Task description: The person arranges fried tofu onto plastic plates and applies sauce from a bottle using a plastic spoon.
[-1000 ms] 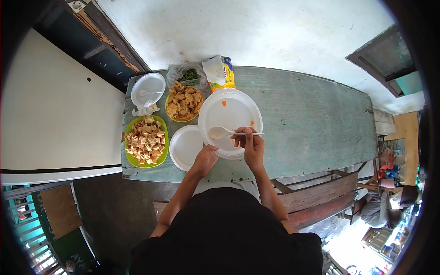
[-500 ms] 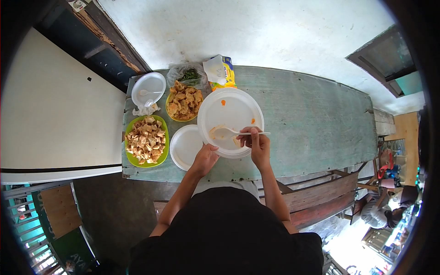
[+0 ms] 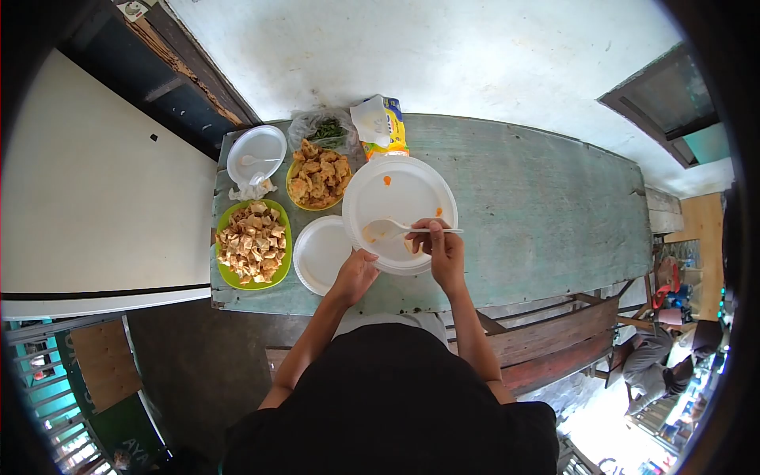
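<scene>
Right hand [image 3: 442, 248] pinches a white spoon [image 3: 381, 229] over the larger plate [image 3: 405, 198] with 2 orange bits [image 3: 386, 181], while the left hand [image 3: 356, 275] grips that plate's rim, best kept steady so the spoon stays level.

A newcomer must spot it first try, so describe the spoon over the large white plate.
On the long greenish table, find the large white plate with orange spots. The white spoon is over its near half, handle in the right hand. That sets it apart from the other spoon, lying unheld in the white bowl at the table's left end.
</scene>
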